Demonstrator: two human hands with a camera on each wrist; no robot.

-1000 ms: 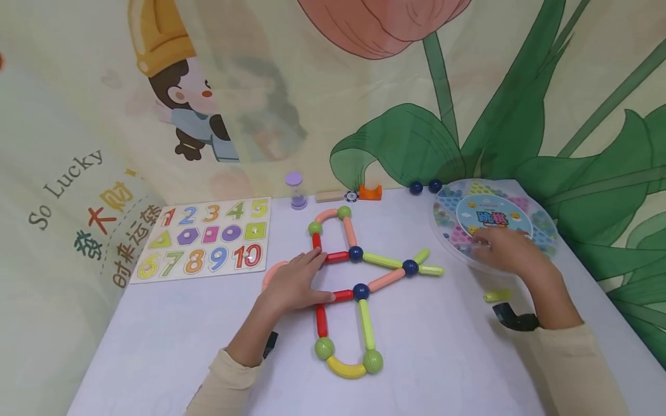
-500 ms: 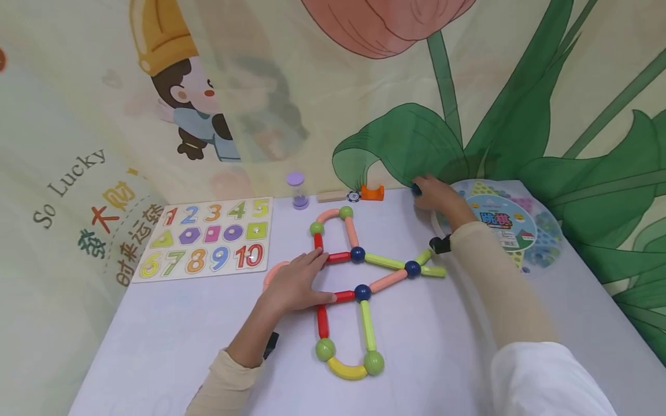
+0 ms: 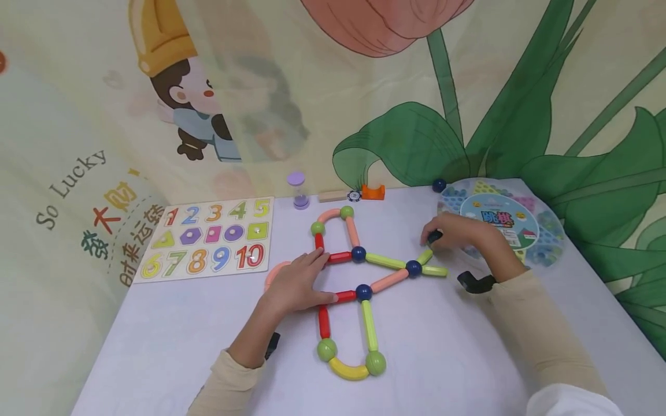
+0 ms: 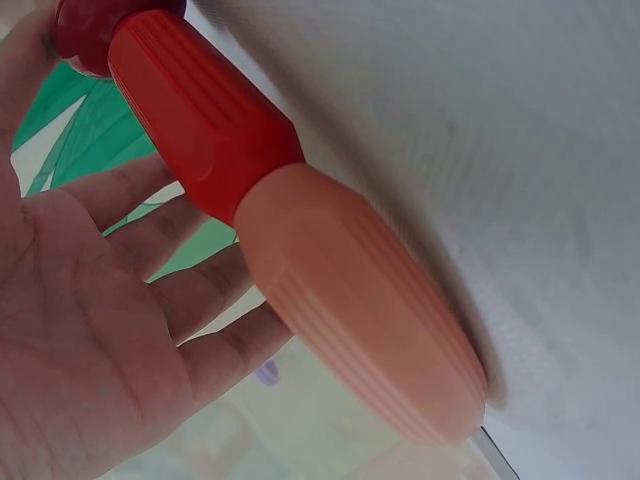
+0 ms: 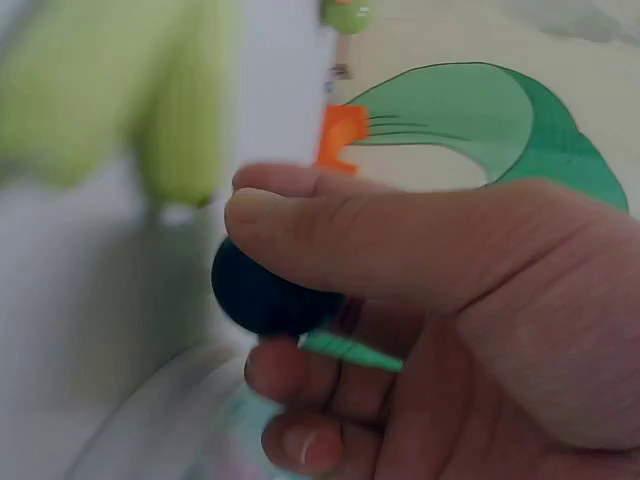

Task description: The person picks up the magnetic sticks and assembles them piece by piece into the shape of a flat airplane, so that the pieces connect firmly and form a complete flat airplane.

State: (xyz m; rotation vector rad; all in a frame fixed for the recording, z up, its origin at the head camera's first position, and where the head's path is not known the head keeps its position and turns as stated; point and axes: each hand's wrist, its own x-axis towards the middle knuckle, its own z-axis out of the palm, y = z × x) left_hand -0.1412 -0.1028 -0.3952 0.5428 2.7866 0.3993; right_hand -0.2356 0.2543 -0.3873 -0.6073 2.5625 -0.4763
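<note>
A magnetic stick-and-ball figure lies on the white table; its red rods [image 3: 340, 258], yellow curved rod [image 3: 347, 370] and green balls [image 3: 376, 363] form loops. My left hand [image 3: 296, 283] rests over its left side with fingers extended, hiding part of it. In the left wrist view, the fingers reach behind a red rod [image 4: 205, 115] and a salmon rod [image 4: 360, 300]. My right hand [image 3: 458, 234] pinches a dark blue ball [image 5: 270, 290] between thumb and fingers. It is just right of two light green rods [image 3: 434, 271] that fan out from a blue ball [image 3: 413, 268].
A number puzzle board [image 3: 203, 240] lies at the left. Along the back stand a purple sand timer [image 3: 298, 190], a wooden block [image 3: 332, 196], an orange piece [image 3: 373, 192] and another dark blue ball [image 3: 439, 185]. A round Chinese checkers set [image 3: 551, 231] is at the right.
My right hand went from above the checkers set to the back edge, took one of two dark blue balls there, and brought it forward near the green rods. My left hand stayed put.
</note>
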